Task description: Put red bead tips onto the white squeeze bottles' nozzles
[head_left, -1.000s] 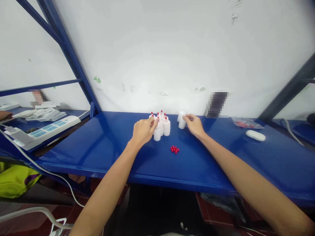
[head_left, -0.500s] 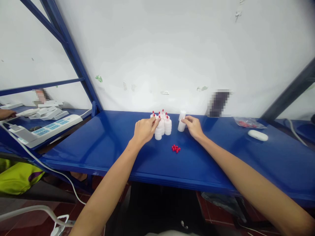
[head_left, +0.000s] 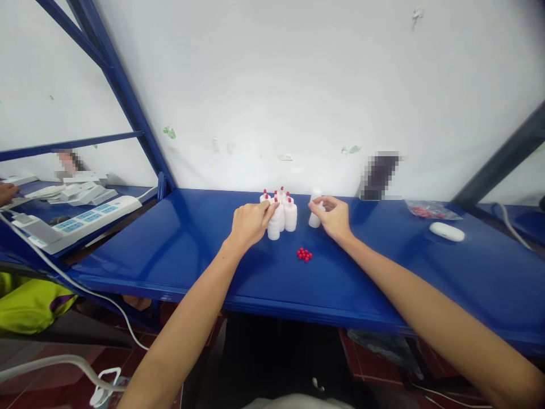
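Observation:
My left hand (head_left: 252,223) has thumb and index finger pinched at the red tip of a white bottle (head_left: 273,232) at the front of a group. The other white bottles (head_left: 290,218) in this cluster stand upright close together, with red tips. To the right, my right hand (head_left: 335,217) curls its thumb and fingers around the upper part of another white bottle (head_left: 314,220). Its top is partly hidden by the fingers. Behind that stands one more white container (head_left: 315,194), mostly covered. Several small red caps (head_left: 304,255) lie loose between the hands, nearer the front edge.
The blue table (head_left: 179,250) meets a white wall behind. At right lie a clear bag of red pieces (head_left: 430,211) and a white oval case (head_left: 447,232). A power strip (head_left: 91,220), white boxes (head_left: 87,190) and another person's hand (head_left: 7,193) are at far left.
My right hand's fingers have shifted from the side of the white bottle up to its top. My left hand stays at the red-tipped bottle.

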The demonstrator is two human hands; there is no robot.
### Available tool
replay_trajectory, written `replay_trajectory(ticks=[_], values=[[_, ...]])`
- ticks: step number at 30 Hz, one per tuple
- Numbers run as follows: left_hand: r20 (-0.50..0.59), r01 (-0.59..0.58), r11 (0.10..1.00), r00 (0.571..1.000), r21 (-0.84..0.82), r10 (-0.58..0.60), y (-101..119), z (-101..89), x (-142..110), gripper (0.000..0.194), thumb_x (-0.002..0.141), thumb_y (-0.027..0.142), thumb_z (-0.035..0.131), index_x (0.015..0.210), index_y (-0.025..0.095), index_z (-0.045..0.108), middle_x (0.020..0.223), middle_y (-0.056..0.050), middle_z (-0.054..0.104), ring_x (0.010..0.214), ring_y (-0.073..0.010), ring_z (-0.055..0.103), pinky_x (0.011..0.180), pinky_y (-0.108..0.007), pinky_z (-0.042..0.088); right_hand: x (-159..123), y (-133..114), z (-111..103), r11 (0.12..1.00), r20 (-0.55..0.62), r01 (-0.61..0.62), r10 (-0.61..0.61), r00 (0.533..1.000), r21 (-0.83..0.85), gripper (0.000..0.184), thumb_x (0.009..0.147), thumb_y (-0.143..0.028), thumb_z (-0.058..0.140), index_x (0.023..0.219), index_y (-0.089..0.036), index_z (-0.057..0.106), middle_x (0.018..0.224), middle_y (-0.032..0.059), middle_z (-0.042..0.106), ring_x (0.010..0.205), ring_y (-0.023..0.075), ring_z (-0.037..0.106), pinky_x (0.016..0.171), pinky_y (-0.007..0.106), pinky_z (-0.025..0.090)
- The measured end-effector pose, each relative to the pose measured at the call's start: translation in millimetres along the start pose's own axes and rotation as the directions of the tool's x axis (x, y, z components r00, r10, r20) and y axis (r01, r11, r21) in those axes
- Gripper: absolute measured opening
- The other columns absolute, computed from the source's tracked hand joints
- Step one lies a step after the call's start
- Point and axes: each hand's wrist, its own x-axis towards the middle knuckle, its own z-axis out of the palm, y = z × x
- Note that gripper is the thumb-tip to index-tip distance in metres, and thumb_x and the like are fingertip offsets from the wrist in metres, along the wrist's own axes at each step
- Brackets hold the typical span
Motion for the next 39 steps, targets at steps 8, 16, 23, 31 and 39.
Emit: replay_trajectory(ticks=[8,16,23,31,39], values=[[-0.099,-0.037,0.998,0.995,-0.057,0.031,-5.3,1.3,0.3,0.048,0.103,0.044,0.033,0.074,0.018,0.061,0.064,-0.003,0.065,0.056,-0.0144,0.055,0.055,-0.027,0.022,1.9,1.3,1.6,0.999,0.112,-0.043,0.045,0.993,-0.025,0.028,0.078,-0.036,0.054,0.091,-0.018,0.071,0.090,0.0052,0.073,0.082,0.0218,0.065,0.076,0.032,0.046],[-0.016,-0.680,0.708,0.723,-0.188,0.690,37.6,19.7,-22.6,0.044,0.101,0.045,0.038,0.071,0.018,0.054,0.064,-0.001,0.061,0.056,-0.0117,0.053,0.054,-0.026,0.030,6.1,-6.3,-6.0,0.890,0.040,-0.057,0.084,0.996,-0.453,0.032,0.083,-0.045,0.051,0.072,-0.019,0.067,0.073,0.0033,0.067,0.070,0.0202,0.057,0.073,0.032,0.039],[0.191,-0.411,0.810,0.832,-0.419,0.521,38.8,21.3,-22.5,0.031,0.103,0.042,0.037,0.088,0.019,0.051,0.073,0.001,0.063,0.060,-0.0135,0.055,0.058,-0.025,0.034,8.4,0.4,-5.8,0.913,0.089,-0.001,0.040,0.995,-0.408,0.037,0.080,-0.052,0.057,0.074,-0.018,0.070,0.080,0.0075,0.070,0.072,0.0215,0.059,0.069,0.032,0.041],[0.198,-0.360,0.842,0.863,-0.402,0.464,31.6,23.7,-20.3,0.027,0.102,0.040,0.038,0.091,0.019,0.051,0.073,0.001,0.060,0.060,-0.0141,0.050,0.059,-0.026,0.032,1.8,-0.8,0.1,0.944,0.322,0.080,0.029,0.946,-0.321,0.023,0.077,-0.036,0.061,0.088,-0.018,0.069,0.084,0.0041,0.071,0.078,0.0210,0.063,0.075,0.031,0.043],[0.126,-0.283,0.800,0.906,-0.529,0.404,27.3,24.6,-19.3,0.023,0.100,0.039,0.045,0.106,0.019,0.054,0.067,0.004,0.056,0.058,-0.0120,0.051,0.059,-0.023,0.037,-6.4,-36.1,-14.0,0.874,0.685,0.418,-0.146,0.714,-0.249,0.021,0.083,-0.027,0.048,0.087,-0.022,0.068,0.077,0.0003,0.068,0.068,0.0174,0.056,0.068,0.027,0.037]])
